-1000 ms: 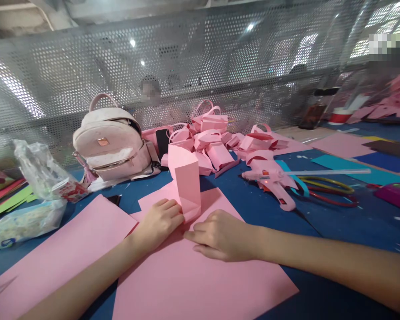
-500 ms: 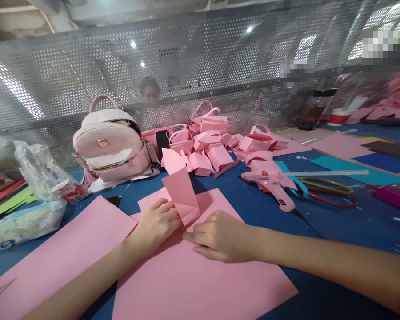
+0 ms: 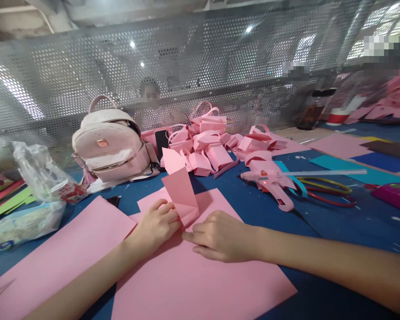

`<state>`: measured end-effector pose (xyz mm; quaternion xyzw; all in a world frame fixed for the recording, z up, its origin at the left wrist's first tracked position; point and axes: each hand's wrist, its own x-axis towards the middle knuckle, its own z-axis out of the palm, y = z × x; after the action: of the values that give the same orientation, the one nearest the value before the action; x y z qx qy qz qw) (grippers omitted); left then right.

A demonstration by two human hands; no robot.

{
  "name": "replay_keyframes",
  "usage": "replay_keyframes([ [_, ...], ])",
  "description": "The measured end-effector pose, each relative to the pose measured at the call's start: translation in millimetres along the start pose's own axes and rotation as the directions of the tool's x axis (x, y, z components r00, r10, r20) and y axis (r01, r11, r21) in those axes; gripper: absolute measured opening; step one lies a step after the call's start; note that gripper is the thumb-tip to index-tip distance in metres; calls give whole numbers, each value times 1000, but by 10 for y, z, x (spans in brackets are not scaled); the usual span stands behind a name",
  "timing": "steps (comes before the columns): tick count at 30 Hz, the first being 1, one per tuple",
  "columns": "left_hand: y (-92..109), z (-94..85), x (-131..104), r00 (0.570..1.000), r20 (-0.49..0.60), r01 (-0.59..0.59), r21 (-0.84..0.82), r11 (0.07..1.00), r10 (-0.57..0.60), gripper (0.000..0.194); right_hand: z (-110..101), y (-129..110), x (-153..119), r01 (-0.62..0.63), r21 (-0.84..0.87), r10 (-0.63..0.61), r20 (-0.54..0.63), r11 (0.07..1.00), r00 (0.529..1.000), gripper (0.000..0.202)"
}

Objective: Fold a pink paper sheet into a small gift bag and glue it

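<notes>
A folded strip of pink paper (image 3: 182, 189) stands up between my hands, creased near its lower end. My left hand (image 3: 162, 221) has its fingers curled against the strip's lower left side, closed on it. My right hand (image 3: 216, 236) presses at the strip's lower end, fingers bent and the index fingertip close to the left hand. Both hands rest over a large flat sheet of pink paper (image 3: 203, 284). Another pink sheet (image 3: 63, 249) lies to the left, partly under my left forearm.
A pale backpack (image 3: 110, 146) stands at the back left beside a pile of pink paper baskets (image 3: 206, 146). A pink glue gun (image 3: 270, 180) lies right, near scissors (image 3: 333, 191) and a purple tool (image 3: 395, 195). Plastic bags (image 3: 36, 173) sit left. A perforated metal panel (image 3: 220, 66) rises behind.
</notes>
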<state>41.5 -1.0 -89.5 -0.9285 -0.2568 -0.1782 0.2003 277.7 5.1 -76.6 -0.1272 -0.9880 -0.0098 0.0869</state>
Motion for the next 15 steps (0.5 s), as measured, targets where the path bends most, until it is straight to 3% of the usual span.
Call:
replay_keyframes([
  [10,-15,-107,5,995,96,50,-109,993,-39,10,11,-19,-17,10,-65,-11,-20,998,1000,33],
  [15,-9,-134,-22,985,141,115,-143,983,-95,14,67,-112,-4,-58,-223,42,-76,973,996,42],
])
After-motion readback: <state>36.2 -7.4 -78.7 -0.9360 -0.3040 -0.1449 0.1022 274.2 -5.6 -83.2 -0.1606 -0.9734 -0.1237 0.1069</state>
